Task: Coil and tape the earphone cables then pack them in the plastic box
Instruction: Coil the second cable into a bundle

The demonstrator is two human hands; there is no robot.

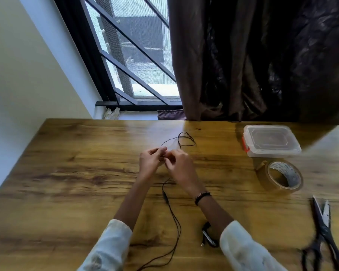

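A thin black earphone cable lies across the wooden table. One part loops beyond my hands, and a long part with an inline piece trails toward me. My left hand and my right hand meet at the table's middle, both pinching the cable between the fingertips. A second, coiled black earphone bundle lies by my right forearm, partly hidden by the sleeve. The clear plastic box, with its lid on and an orange latch, stands at the far right.
A roll of brown tape lies in front of the box. Black-handled scissors lie at the right, near the table's front edge. A dark curtain and a barred window stand behind the table, with a wall to the left.
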